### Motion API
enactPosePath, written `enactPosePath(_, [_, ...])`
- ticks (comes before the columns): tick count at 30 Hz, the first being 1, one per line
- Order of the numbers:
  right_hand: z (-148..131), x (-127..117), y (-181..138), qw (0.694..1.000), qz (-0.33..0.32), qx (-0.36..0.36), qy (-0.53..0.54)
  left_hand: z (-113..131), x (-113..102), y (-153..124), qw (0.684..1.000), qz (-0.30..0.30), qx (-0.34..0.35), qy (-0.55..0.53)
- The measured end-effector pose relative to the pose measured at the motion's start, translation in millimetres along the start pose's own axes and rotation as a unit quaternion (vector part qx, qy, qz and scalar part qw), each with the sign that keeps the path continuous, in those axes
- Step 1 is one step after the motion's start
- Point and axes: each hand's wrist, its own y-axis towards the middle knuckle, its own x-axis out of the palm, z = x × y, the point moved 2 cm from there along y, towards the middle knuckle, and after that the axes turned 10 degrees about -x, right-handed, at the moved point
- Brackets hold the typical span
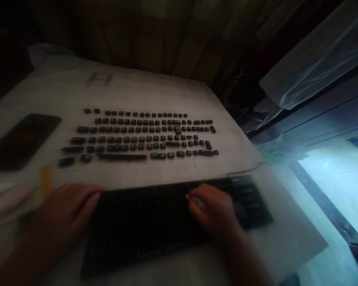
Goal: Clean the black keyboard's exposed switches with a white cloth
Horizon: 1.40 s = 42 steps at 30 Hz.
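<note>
A black keyboard (143, 222) without its keycaps lies on the white-covered table, its cable leaving the far right edge. At its left end, my left hand (68, 210) grips the upper corner, the thumb along the side. My right hand (211, 206) is closed over the right middle of the keyboard, fingers pinched on a small whitish thing (199, 201). A tip of it shows beside the fingers; blur hides its kind. Beyond the keyboard, loose black keycaps (141, 139) sit in several rows, with the long space bar (125, 157) in the nearest row.
A dark phone (25, 139) lies at the left. Near my left hand stand out an orange-yellow object (46, 180) and a blurred pale shape (6, 202) I cannot make out. Clear plastic (282, 151) hangs by the table's right edge; a curtain (155, 35) is behind.
</note>
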Motion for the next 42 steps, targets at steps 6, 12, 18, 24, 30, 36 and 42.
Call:
enactPosePath(6, [-0.4,0.4,-1.2,1.0,0.003,0.004,-0.014,2.6,-2.1,3.3,1.0,-0.003,-0.015,-0.011])
enactPosePath(12, [-1.3,-1.0,-0.4,1.0,-0.005,-0.005,-0.008,0.2,-0.6,1.3,1.0,-0.006,-0.019,-0.007])
enactPosePath(18, [-0.1,0.0,-0.8,1.0,0.001,-0.006,-0.008,-1.4,1.9,0.2,1.0,-0.011,-0.024,-0.011])
enactPosePath(24, [-0.2,0.3,-0.7,1.0,0.009,0.001,-0.013,-0.9,1.8,1.6,1.0,0.002,-0.006,-0.017])
enactPosePath(30, [0.4,0.8,-0.4,1.0,0.003,-0.009,-0.007,-0.3,1.3,1.9,0.999,-0.009,-0.03,-0.016])
enactPosePath(36, [0.2,1.0,-0.7,1.0,0.001,0.0,-0.009,1.1,-0.1,1.4,0.995,-0.056,-0.084,-0.017])
enactPosePath(42, [3.7,5.4,-3.5,0.999,-0.016,0.018,-0.023,22.0,-7.0,-4.2,0.998,0.031,-0.052,0.0])
